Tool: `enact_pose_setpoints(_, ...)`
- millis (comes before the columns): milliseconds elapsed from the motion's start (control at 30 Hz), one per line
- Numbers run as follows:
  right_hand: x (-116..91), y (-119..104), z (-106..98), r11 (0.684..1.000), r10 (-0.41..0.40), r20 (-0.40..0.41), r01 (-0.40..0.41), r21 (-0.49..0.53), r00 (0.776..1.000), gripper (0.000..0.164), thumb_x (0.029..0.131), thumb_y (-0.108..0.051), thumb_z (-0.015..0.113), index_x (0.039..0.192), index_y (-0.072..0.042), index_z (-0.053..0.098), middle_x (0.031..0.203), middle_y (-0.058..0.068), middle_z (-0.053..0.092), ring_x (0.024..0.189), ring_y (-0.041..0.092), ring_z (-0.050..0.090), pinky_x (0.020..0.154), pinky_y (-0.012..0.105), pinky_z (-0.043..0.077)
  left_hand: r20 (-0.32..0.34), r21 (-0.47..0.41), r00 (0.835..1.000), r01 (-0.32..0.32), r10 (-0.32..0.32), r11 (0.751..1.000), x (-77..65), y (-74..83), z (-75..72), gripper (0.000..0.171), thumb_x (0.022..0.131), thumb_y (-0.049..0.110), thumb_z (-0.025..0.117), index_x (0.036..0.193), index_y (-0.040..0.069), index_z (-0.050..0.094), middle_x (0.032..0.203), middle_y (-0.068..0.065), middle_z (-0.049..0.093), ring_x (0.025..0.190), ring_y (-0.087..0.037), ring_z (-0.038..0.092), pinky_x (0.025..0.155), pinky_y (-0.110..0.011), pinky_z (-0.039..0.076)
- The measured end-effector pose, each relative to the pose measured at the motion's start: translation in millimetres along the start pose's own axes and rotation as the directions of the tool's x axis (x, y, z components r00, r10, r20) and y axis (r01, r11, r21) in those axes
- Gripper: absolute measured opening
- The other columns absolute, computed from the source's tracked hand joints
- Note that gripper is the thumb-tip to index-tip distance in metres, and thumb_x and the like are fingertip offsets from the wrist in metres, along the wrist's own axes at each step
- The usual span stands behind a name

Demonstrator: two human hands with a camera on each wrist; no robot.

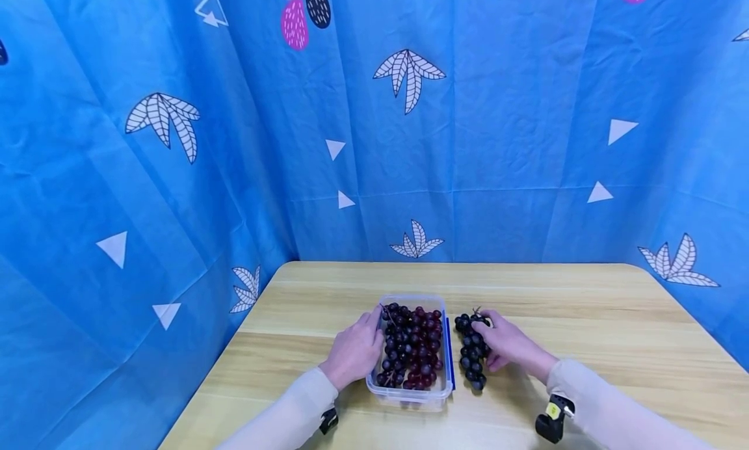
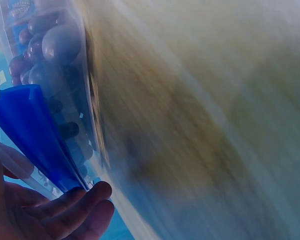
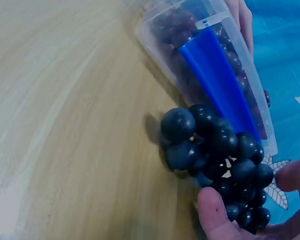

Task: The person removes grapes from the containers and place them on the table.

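Observation:
A clear plastic container (image 1: 404,395) with blue side clips stands on the table. In it lie two bunches side by side, dark grapes (image 1: 396,343) on the left and redder grapes (image 1: 424,346) on the right. My left hand (image 1: 355,347) holds the container's left side, fingers by the blue clip (image 2: 35,135) in the left wrist view. To the right of the container, a bunch of black grapes (image 1: 470,356) is on the table side, its stem pointing away. My right hand (image 1: 508,339) grips that bunch from the right, thumb and fingers on either side of it in the right wrist view.
The light wooden table (image 1: 614,320) extends to both sides and behind the container. A blue patterned curtain (image 1: 503,125) hangs behind it and along the left. Each wrist wears a black strap, the right one (image 1: 552,417) with a yellow label.

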State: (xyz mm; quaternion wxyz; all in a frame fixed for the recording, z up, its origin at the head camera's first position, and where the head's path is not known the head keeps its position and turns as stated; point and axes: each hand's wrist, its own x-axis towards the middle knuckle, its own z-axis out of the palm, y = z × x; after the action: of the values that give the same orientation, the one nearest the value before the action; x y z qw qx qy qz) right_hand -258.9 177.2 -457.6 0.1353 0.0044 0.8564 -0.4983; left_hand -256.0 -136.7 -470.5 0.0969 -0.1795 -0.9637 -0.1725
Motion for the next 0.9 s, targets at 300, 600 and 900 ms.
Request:
enact_pose_setpoints(300,4,10,4,1.0,0.003,-0.011,-0.003,0.0,1.0,0.082,0.098,-0.041,0.061,0.157,-0.002,0.02,0.084,0.019,0.061,0.056,0.023,0.057,0.05,0.036,0.056,0.001,0.001,1.0,0.011,-0.011,1.0,-1.1,0.2,-0.6,0.055,0.105,0.022,0.045,0.154,0.0,0.037,0.125,-0.017,0.064,0.069,-0.016,0.059,0.053,-0.025,0.047)
enact_pose_setpoints(600,9,10,7,0.999,0.014,-0.022,-0.015,-0.046,1.0,0.086,0.096,-0.05,0.062,0.157,-0.005,0.022,0.069,0.011,0.055,0.05,0.018,0.052,0.045,0.033,0.053,-0.007,0.004,1.0,0.01,-0.01,1.0,-0.6,1.2,-0.4,0.054,0.105,0.022,0.046,0.154,0.001,0.037,0.123,-0.016,0.065,0.069,-0.016,0.06,0.055,-0.028,0.049)
enact_pose_setpoints(900,10,4,5,0.995,-0.002,-0.013,0.001,-0.104,1.0,0.103,0.086,-0.055,0.072,0.16,-0.011,0.016,0.109,0.031,0.06,0.057,0.024,0.058,0.049,0.038,0.056,-0.007,0.013,1.0,0.011,-0.011,1.0,0.1,1.5,0.0,0.054,0.105,0.022,0.045,0.154,0.001,0.037,0.125,-0.017,0.064,0.071,-0.018,0.062,0.056,-0.03,0.051)
